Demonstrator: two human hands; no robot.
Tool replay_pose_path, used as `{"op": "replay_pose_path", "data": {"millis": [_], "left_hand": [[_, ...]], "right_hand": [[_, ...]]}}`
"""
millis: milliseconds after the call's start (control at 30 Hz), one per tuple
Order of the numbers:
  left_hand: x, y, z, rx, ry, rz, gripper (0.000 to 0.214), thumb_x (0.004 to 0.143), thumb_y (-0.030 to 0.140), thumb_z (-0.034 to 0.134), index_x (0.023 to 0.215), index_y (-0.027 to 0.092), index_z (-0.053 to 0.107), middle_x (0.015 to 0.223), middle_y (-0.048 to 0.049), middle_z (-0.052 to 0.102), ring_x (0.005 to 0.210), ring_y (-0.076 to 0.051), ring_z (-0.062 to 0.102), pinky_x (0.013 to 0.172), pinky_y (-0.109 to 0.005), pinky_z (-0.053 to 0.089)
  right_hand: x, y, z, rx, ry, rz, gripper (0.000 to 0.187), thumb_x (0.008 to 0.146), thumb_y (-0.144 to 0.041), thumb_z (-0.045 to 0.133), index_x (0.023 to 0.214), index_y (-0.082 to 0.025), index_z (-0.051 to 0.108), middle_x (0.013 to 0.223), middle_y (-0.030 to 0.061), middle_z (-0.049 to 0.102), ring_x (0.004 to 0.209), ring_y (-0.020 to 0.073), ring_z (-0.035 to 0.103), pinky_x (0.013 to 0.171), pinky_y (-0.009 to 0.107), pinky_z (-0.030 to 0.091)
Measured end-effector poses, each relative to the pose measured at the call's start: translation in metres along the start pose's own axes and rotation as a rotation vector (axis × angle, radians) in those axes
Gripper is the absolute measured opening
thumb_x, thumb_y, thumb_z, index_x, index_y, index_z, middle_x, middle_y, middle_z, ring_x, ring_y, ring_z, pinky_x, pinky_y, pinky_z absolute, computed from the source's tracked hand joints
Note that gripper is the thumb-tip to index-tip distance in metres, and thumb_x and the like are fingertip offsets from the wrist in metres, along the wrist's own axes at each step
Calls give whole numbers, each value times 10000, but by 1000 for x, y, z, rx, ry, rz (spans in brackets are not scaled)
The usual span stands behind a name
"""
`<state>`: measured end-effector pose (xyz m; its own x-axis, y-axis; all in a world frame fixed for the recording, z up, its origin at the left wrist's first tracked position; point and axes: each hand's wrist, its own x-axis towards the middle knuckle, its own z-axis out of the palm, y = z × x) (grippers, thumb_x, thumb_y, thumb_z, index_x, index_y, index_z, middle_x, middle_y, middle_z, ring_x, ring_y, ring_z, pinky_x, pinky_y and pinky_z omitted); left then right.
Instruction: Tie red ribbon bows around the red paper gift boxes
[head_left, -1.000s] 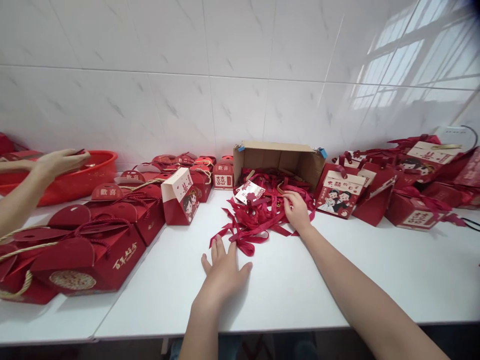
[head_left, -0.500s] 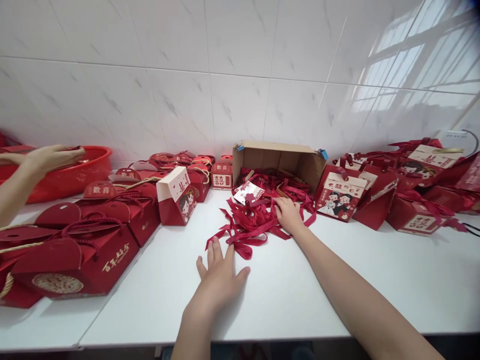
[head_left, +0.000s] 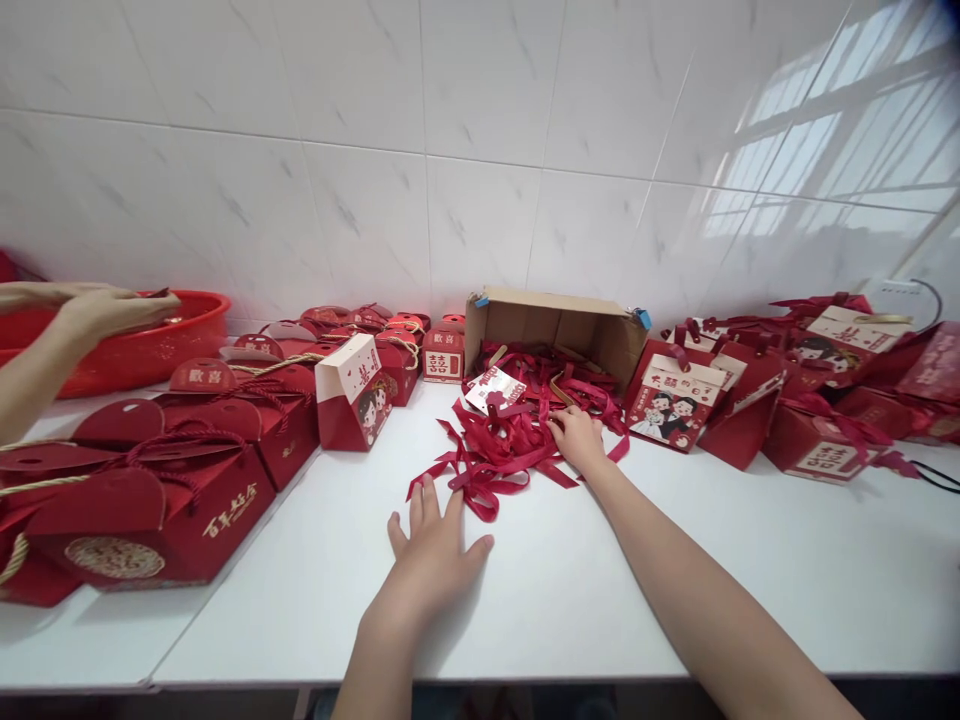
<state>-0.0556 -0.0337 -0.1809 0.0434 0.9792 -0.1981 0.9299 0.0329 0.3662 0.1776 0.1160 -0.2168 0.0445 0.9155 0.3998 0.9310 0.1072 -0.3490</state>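
My left hand (head_left: 431, 553) lies flat on the white table (head_left: 570, 590), fingers spread, just short of a pile of red ribbons (head_left: 501, 445). My right hand (head_left: 577, 437) rests on the right side of that pile with its fingers curled into the ribbons. The ribbons spill out of a cardboard box (head_left: 556, 322) lying on its side against the wall. A small printed card (head_left: 494, 389) sits on top of the pile.
Several red gift boxes (head_left: 161, 495) crowd the left of the table, one white-topped box (head_left: 354, 391) upright nearby. More gift boxes (head_left: 757, 395) are heaped at the right. Another person's hand (head_left: 112, 308) reaches over a red basin (head_left: 161, 345) at far left.
My right hand slid a little left through the ribbons. My left hand stayed flat. The other person's hand shifted slightly over the basin.
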Motion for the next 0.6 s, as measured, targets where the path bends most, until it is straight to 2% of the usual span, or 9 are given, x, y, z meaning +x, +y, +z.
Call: {"op": "replay_pose_path", "data": {"millis": [167, 267, 333, 467, 600], "left_hand": [[0, 0, 0, 8, 15, 6, 644, 835, 426, 441, 1418, 180, 326, 1547, -231, 6, 1427, -320, -62, 1094, -580, 40], [-1, 1, -2, 20, 12, -1, 650, 825, 430, 444, 1412, 173, 336, 1545, -239, 26, 1429, -327, -48, 1094, -576, 49], [-2, 1, -3, 18, 9, -2, 656, 819, 437, 445, 1409, 171, 340, 1544, -243, 33, 1429, -334, -33, 1092, -576, 60], [-3, 0, -5, 0, 23, 15, 652, 811, 431, 451, 1405, 179, 349, 1545, -240, 47, 1432, -337, -6, 1090, -575, 70], [-3, -4, -5, -12, 29, 32, 653, 805, 403, 458, 1409, 184, 343, 1545, -234, 56, 1433, -330, -1, 1089, -574, 80]], "right_hand": [[-1, 2, -3, 78, 66, 8, 130, 837, -203, 574, 902, -215, 686, 969, 71, 665, 947, 240, 569, 858, 410, 318], [0, 8, -11, 150, 178, 62, 124, 821, -189, 558, 860, -205, 675, 990, 84, 662, 970, 261, 561, 884, 458, 310], [1, 14, -19, 223, 270, 99, 157, 825, -208, 522, 864, -187, 672, 1008, 111, 658, 966, 271, 570, 872, 467, 346], [3, 26, -34, 425, 420, 146, 275, 822, -310, 464, 897, -142, 668, 844, 119, 690, 785, 238, 634, 735, 393, 478], [-1, 30, -41, 586, 494, 172, 379, 804, -373, 450, 957, -104, 670, 757, 101, 705, 682, 211, 664, 596, 324, 520]]}}
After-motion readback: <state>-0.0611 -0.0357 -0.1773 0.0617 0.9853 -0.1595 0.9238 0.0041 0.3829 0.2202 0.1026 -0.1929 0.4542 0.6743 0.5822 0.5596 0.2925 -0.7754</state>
